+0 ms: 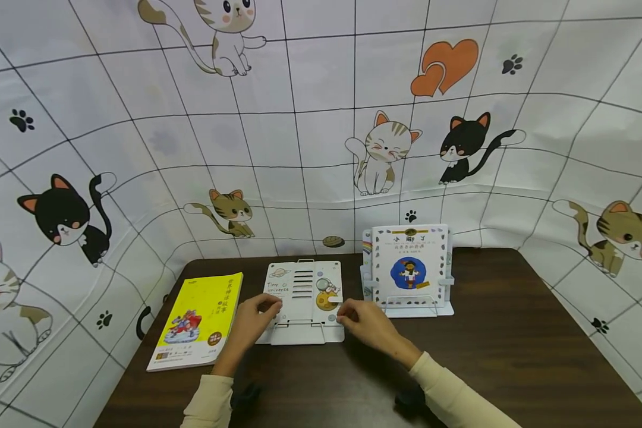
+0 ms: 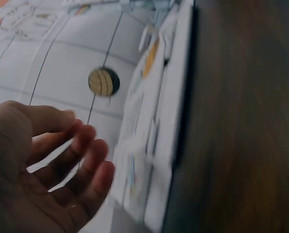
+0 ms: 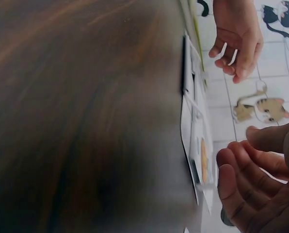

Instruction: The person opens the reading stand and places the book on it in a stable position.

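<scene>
A white book stand (image 1: 302, 300) printed "Tiny universe", with slots and planet drawings, leans back in the middle of the table. My left hand (image 1: 255, 321) hovers by its left edge, fingers loosely curled; in the left wrist view the same hand (image 2: 62, 165) has nothing between thumb and fingers. By the stand's right edge is my right hand (image 1: 371, 327), also loosely bent. The right wrist view shows that hand (image 3: 258, 177) holding nothing, with the stand (image 3: 198, 126) edge-on beside it. Whether any fingertip touches the stand is hard to tell.
To the left, a yellow book (image 1: 203, 318) lies flat on the dark wooden table (image 1: 513, 356). At the right, a second stand (image 1: 446, 309) holds a white book (image 1: 410, 252) with a blue circle. A cat-printed white curtain (image 1: 321, 137) hangs behind the table.
</scene>
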A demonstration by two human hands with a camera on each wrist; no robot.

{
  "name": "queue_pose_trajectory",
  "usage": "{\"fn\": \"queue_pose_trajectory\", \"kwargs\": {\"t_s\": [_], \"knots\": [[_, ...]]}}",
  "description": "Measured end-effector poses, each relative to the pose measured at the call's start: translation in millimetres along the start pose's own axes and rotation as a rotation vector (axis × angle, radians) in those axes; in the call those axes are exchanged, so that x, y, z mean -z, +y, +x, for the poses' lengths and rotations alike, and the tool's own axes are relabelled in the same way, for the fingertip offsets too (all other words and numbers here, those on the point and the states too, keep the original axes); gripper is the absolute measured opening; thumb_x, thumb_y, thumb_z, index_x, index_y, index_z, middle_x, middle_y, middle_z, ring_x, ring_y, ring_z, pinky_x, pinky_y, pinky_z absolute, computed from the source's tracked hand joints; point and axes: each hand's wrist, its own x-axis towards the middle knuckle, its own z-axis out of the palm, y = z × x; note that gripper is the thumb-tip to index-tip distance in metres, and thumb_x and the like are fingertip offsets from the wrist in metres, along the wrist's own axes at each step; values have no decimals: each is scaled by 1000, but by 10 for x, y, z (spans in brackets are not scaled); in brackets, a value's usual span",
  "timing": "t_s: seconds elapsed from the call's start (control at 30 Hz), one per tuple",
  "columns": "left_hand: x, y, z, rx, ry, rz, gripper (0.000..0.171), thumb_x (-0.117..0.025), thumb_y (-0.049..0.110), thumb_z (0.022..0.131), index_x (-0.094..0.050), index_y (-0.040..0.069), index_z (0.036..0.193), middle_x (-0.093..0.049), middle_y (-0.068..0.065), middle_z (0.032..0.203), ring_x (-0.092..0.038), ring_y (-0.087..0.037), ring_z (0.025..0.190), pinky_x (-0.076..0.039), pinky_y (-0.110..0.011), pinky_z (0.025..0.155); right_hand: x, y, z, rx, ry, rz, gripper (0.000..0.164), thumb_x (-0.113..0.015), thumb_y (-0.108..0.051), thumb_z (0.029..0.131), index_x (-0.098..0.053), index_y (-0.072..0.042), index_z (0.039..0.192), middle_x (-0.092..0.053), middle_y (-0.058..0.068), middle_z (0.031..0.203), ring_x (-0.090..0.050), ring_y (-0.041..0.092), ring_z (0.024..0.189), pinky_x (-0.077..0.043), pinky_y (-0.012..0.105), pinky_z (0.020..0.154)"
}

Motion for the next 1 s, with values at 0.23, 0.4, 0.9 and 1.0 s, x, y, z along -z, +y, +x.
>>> {"fn": "queue_pose_trajectory", "kwargs": {"t_s": [0.23,0.4,0.9,1.0], "knots": [[192,-171,-129,103,-137,109,20,-80,23,97,-75,7,107,-73,-4,98,-59,-15,82,-52,-30,75,-186,-50,90,1,-161,-39,13,-80,-24,97,-74,-12,98,-75,-3,86,-63,4,73,-52,26,66],[268,-150,-186,143,-261,129,27,-85,24,92,-73,4,105,-68,-2,88,-57,-16,76,-50,-28,72,-258,-85,114,-4,-227,-59,20,-86,-29,91,-73,-13,94,-75,-4,85,-65,5,76,-54,27,69],[247,-233,-197,128,-274,174,31,-93,20,82,-73,6,100,-62,-3,94,-54,-16,82,-49,-27,77,-324,-142,104,-56,-204,-59,29,-94,-24,80,-68,-15,88,-72,-6,79,-60,3,68,-49,27,62],[214,-220,-200,93,-276,163,29,-93,20,82,-75,6,100,-64,-3,92,-56,-16,80,-49,-28,75,-325,-150,121,-65,-188,-61,29,-95,-23,79,-68,-15,85,-72,-6,78,-60,4,67,-49,28,62]]}}
